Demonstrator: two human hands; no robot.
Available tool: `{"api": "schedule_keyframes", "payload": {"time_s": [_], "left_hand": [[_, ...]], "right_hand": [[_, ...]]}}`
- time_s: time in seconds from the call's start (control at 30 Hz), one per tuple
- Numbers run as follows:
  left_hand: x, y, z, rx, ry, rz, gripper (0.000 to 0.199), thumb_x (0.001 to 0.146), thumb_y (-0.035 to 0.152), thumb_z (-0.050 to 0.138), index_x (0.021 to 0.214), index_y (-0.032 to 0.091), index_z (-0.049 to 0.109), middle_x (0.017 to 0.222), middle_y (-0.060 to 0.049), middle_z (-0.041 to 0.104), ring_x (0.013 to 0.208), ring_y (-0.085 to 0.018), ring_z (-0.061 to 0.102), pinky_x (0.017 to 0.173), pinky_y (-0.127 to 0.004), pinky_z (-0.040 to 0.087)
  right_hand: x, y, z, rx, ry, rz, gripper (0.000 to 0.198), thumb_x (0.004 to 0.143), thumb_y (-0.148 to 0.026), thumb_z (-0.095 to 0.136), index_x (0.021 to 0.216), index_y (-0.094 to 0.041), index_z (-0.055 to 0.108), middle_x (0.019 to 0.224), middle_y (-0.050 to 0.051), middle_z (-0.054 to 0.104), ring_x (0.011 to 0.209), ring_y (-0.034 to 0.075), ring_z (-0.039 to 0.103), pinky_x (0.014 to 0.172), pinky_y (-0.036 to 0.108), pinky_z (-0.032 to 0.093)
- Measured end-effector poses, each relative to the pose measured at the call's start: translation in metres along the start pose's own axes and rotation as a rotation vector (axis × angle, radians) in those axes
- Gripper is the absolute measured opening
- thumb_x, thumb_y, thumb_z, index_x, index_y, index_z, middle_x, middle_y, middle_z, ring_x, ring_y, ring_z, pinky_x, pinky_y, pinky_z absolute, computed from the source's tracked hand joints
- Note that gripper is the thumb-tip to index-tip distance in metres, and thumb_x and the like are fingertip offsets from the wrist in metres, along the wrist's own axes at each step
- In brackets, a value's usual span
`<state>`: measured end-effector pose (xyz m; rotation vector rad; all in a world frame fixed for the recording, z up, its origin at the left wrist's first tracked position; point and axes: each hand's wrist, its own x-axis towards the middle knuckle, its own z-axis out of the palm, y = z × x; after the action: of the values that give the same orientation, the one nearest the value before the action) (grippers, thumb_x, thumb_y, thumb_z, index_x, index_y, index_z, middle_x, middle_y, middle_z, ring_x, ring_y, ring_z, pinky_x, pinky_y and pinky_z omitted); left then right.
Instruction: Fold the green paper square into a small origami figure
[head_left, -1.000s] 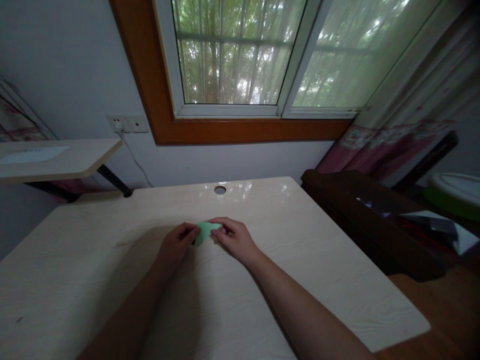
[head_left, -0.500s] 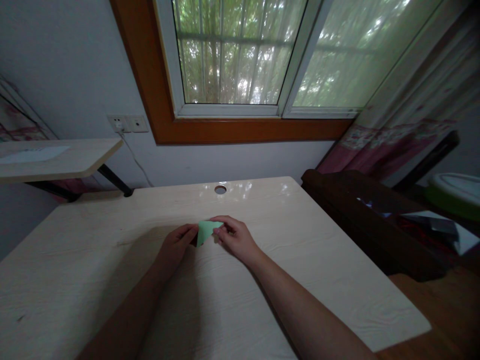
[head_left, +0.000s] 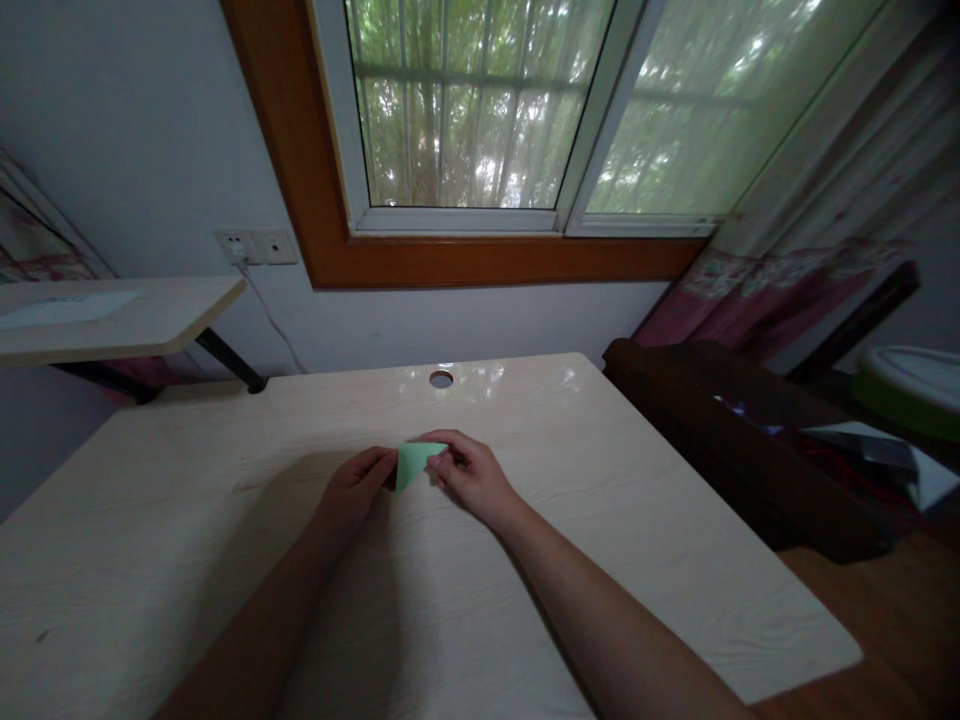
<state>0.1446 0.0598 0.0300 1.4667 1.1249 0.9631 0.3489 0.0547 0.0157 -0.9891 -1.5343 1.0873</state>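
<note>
A small piece of green paper [head_left: 413, 461], roughly triangular with one corner pointing down, is held between my two hands above the pale wooden desk [head_left: 600, 520]. My left hand [head_left: 363, 479] pinches its left edge between thumb and fingers. On the other side, my right hand [head_left: 466, 468] grips the right corner, its index finger stretched along the top edge and its thumb in front. The fingers behind the paper are partly hidden.
A round cable hole [head_left: 441, 380] lies near the desk's back edge. To the left stands a raised shelf [head_left: 172, 315] on black legs with a paper sheet [head_left: 71, 309] on it. Dark wooden furniture [head_left: 720, 450] borders the desk's right side. A window is behind.
The green paper has shifted very slightly, and its lower edge looks straighter now. Both hands keep their grip in almost the same place.
</note>
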Motion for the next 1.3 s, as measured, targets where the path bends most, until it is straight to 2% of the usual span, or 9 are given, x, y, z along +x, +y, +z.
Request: {"api": "schedule_keyframes", "payload": {"time_s": [0.37,0.87,1.3], "left_hand": [[-0.0011,0.0048,-0.0008,0.049,0.005,0.011,0.029,0.087,0.040,0.053,0.081,0.016,0.068,0.075,-0.003,0.065,0.073,-0.018,0.058,0.070,-0.026,0.046],[-0.0017,0.0052,-0.0007,0.108,-0.004,0.028,0.030,0.089,0.041,0.050,0.081,0.017,0.066,0.074,-0.002,0.063,0.073,-0.018,0.056,0.070,-0.026,0.044],[-0.0004,0.0005,0.0008,0.080,0.013,0.037,0.029,0.088,0.042,0.051,0.080,0.017,0.066,0.071,-0.001,0.061,0.070,-0.017,0.054,0.068,-0.025,0.043]], "right_hand": [[0.0002,-0.0010,0.0004,-0.018,0.008,0.020,0.033,0.086,-0.031,0.061,0.117,-0.019,0.063,0.066,-0.002,0.056,0.058,0.010,0.052,0.056,0.022,0.043],[0.0002,0.0011,0.0012,0.011,0.003,0.036,0.034,0.086,-0.031,0.061,0.118,-0.019,0.063,0.063,-0.004,0.054,0.055,0.010,0.052,0.055,0.022,0.043],[-0.0001,0.0005,-0.0004,-0.018,-0.015,0.023,0.033,0.088,-0.033,0.060,0.118,-0.020,0.063,0.067,-0.002,0.060,0.058,0.010,0.054,0.056,0.022,0.044]]}}
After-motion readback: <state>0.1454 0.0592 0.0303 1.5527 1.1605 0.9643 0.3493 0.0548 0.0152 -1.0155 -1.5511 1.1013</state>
